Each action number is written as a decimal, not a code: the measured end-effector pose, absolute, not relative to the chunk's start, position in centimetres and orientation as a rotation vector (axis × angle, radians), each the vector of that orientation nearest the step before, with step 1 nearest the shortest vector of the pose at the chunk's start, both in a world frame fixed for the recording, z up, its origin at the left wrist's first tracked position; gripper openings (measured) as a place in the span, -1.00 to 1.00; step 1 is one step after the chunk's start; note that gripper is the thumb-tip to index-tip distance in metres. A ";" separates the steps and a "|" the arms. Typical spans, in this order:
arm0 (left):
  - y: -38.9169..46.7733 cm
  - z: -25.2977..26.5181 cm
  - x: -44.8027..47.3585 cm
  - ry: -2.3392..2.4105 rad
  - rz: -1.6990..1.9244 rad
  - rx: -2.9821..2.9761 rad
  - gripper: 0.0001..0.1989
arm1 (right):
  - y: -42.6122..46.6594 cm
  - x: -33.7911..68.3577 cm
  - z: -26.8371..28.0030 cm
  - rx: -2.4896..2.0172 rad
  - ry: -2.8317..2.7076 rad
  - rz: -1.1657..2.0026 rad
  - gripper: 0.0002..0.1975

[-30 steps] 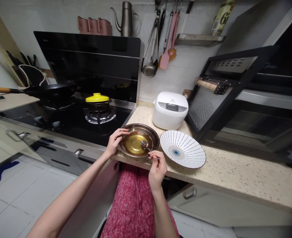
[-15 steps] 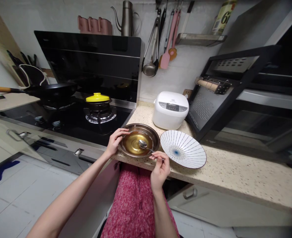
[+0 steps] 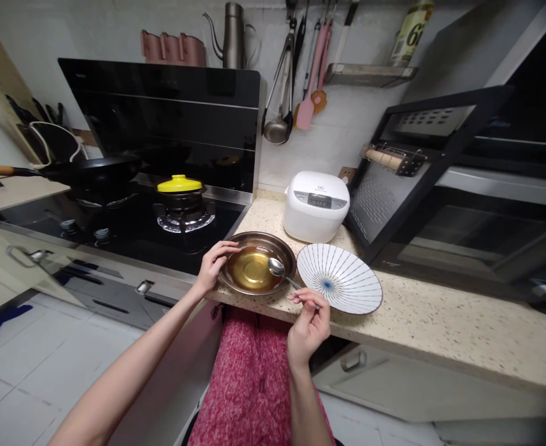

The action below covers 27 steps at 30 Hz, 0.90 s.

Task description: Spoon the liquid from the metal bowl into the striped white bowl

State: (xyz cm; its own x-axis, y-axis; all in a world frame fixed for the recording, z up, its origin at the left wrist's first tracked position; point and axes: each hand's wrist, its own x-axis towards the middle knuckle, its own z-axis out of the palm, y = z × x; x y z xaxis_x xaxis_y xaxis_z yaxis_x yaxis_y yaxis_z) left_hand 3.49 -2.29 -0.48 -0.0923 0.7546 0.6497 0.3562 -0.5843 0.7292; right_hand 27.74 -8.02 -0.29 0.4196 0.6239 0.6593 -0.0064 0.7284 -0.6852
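Note:
A round metal bowl [image 3: 288,253] stands at the counter's front edge with clear, yellowish liquid [image 3: 249,271] in it. My left hand [image 3: 212,265] holds the bowl's left rim, fingers over the edge and thumb at the outer side. Between the fingers and thumb of my right hand [image 3: 311,325] is the handle of a metal spoon [image 3: 277,267]. The spoon's bowl hangs over the right part of the liquid; whether it touches the surface I cannot tell. Just right of the bowl lies a white plate with dark radiating lines [image 3: 347,285].
Behind the bowl and plate sits a white rice cooker [image 3: 317,217]. To the left is a black gas stove [image 3: 134,241] bearing a yellow-lidded pot [image 3: 180,184] and a wok [image 3: 91,170]. A large oven [image 3: 496,235] stands at the right. Utensils [image 3: 277,130] hang on the wall.
My right hand and the spoon have moved right, from the middle of the metal bowl toward its right side. My left hand stays on the rim. The view has shifted slightly.

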 end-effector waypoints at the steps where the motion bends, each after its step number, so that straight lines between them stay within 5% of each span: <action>1: -2.3 -0.5 3.5 1.212 1.720 1.862 -0.63 | -8.1 27.8 -0.2 -0.669 -1.074 0.426 -0.80; 27: -2.2 -0.6 3.3 1.217 1.722 1.876 -0.64 | -7.5 31.1 0.4 -0.693 -1.090 0.037 -0.83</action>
State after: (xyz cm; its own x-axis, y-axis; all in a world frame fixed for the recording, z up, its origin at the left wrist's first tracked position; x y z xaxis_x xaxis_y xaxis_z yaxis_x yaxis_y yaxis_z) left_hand 3.35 -2.22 -0.63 -0.0882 0.7504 0.6551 0.3671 -0.5869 0.7217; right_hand 31.05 -7.48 0.36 0.4838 0.3549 0.8000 0.3005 0.7911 -0.5327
